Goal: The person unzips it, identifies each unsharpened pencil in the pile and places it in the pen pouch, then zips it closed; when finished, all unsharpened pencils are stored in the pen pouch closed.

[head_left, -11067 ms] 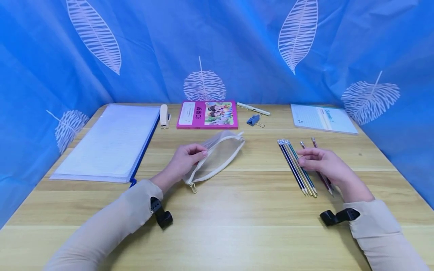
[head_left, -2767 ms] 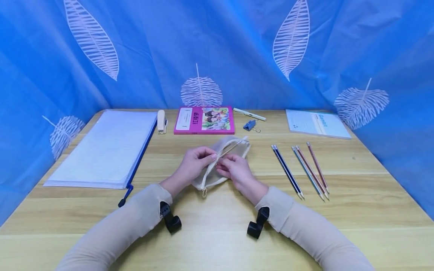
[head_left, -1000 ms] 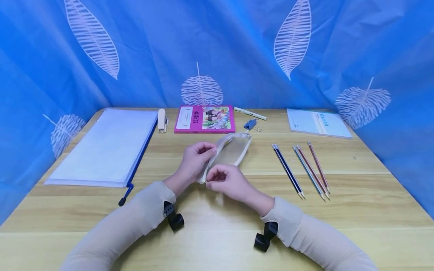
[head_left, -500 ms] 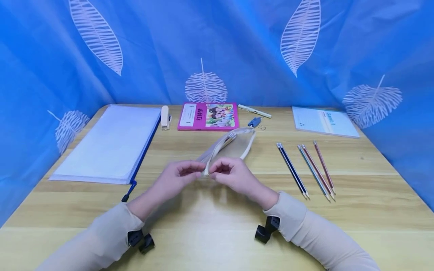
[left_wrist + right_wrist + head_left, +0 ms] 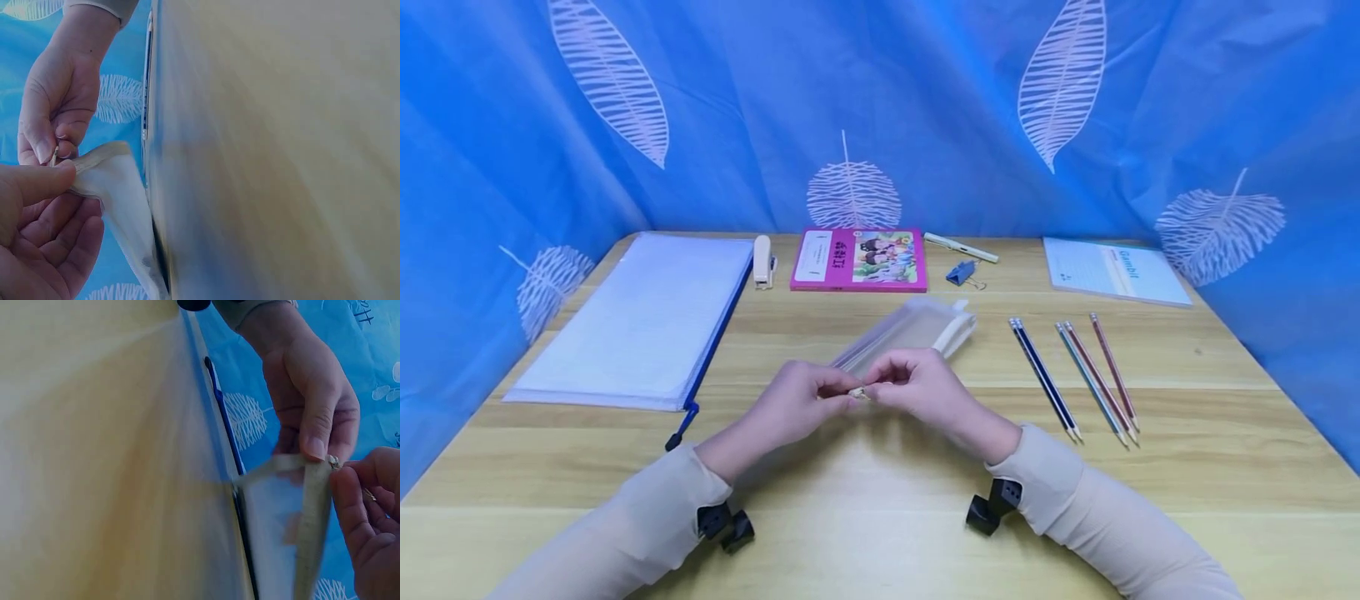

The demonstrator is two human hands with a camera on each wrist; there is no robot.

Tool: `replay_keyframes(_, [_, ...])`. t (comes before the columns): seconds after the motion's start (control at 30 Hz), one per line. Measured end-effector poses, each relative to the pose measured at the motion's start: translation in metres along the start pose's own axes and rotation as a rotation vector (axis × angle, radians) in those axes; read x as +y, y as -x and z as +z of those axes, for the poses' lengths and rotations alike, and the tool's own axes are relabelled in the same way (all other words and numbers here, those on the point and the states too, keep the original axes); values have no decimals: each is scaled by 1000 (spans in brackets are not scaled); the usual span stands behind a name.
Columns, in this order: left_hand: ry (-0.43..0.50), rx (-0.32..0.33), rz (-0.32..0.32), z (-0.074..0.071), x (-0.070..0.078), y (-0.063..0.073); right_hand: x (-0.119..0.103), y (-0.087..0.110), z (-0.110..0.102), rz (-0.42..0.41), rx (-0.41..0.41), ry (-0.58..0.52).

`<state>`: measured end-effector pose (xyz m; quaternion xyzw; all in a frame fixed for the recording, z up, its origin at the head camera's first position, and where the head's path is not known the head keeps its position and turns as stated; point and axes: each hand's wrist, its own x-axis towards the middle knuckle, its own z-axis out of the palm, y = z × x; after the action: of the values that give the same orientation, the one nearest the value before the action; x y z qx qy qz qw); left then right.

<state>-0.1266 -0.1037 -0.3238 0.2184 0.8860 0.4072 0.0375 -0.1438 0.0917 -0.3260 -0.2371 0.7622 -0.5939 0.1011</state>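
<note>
In the head view, a translucent mesh zip pouch [image 5: 902, 329] with a cream zipper lies slantwise mid-table. My left hand [image 5: 786, 408] pinches the pouch's near end between thumb and finger; the left wrist view shows its pale cloth [image 5: 125, 194] hanging from that grip. Close against it, my right hand [image 5: 925, 392] pinches the small zipper pull [image 5: 334, 462] at the same end. The far part of the zipper [image 5: 953, 333] still gapes. Pencils inside cannot be made out now. To the right lie two dark pencils [image 5: 1045, 379] and several teal and red pencils [image 5: 1101, 379].
Along the back are a stapler [image 5: 763, 262], a pink book [image 5: 859, 260], a pen [image 5: 961, 247], a blue binder clip [image 5: 961, 272] and a notebook [image 5: 1116, 271]. A white zip folder [image 5: 632, 325] lies at left. A blue curtain [image 5: 925, 108] hangs behind the wooden table.
Several pencils have left the table group; some showed inside the pouch earlier. My right hand came from the pencils to the zipper pull. My left hand shifted to the pouch's near end.
</note>
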Motion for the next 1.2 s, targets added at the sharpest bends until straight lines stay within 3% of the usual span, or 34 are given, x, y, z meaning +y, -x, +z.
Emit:
replay_keyframes(0.2, [-14, -58, 5, -2, 1, 1, 4, 0, -14, 6, -20, 57])
replay_keyframes(0.47, [47, -103, -83, -11, 0, 2, 10, 6, -43, 83, -20, 130])
replay_keyframes(0.63, [37, -69, -80, -18, -4, 7, 13, 11, -62, 85, 13, 165])
replay_keyframes(0.87, [-48, -63, 7, -26, -12, 8, 11, 16, -76, 66, 35, 268])
replay_keyframes(1.0, [-97, -21, 11, -35, -25, 11, 14, 20, -89, 100, 110, 317])
replay_keyframes(1.2, [-181, 54, 22, -53, -45, 7, 16, 25, -104, 142, 175, 300])
